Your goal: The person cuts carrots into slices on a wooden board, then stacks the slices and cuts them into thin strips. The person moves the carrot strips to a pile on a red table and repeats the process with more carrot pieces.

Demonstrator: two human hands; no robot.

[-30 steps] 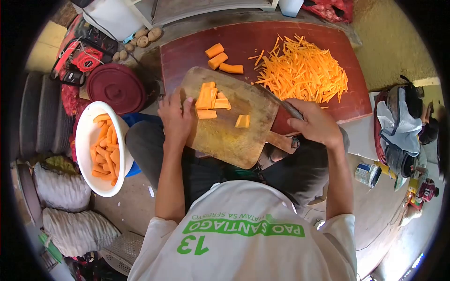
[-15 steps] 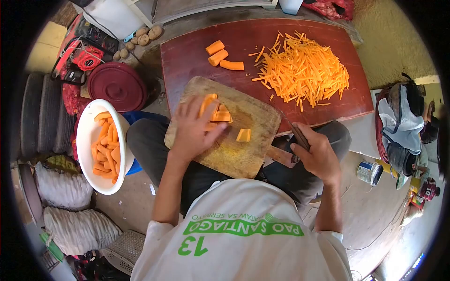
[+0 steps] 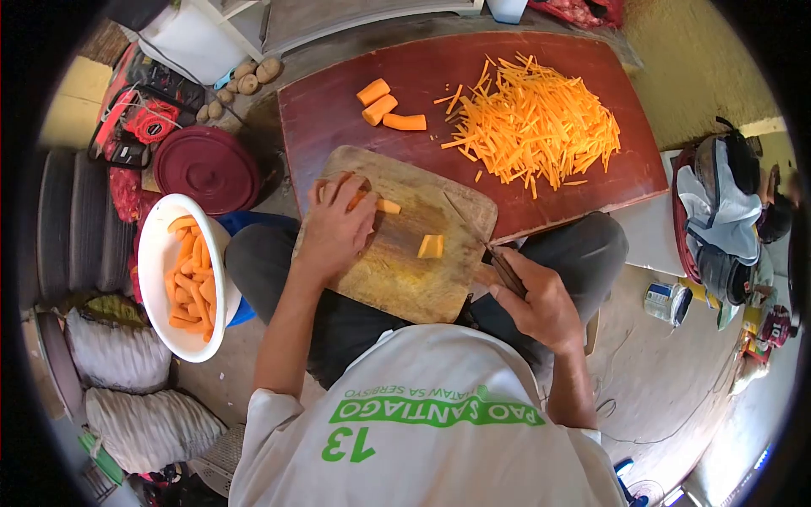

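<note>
A worn wooden cutting board [image 3: 397, 279] lies tilted across my lap. At its left side my left hand [image 3: 340, 226] is closed over carrot pieces, most of them hidden under the fingers; one carrot slice [image 3: 389, 206] sticks out to the right. A separate carrot chunk [image 3: 431, 246] rests near the board's middle right. My right hand [image 3: 538, 296] grips the dark handle of a knife [image 3: 467, 215], whose blade reaches over the board's right part.
Behind the board, a red tabletop [image 3: 329, 84] bears a heap of carrot strips [image 3: 541, 127] and several carrot pieces [image 3: 380, 108]. A white basin [image 3: 154, 279] of peeled carrots stands at left, near a maroon lid [image 3: 205, 169]. A jar [image 3: 666, 302] stands on the floor at right.
My left hand has drawn together and closed over the carrot pieces at the board's left. My right hand has moved left, bringing the knife blade over the board.
</note>
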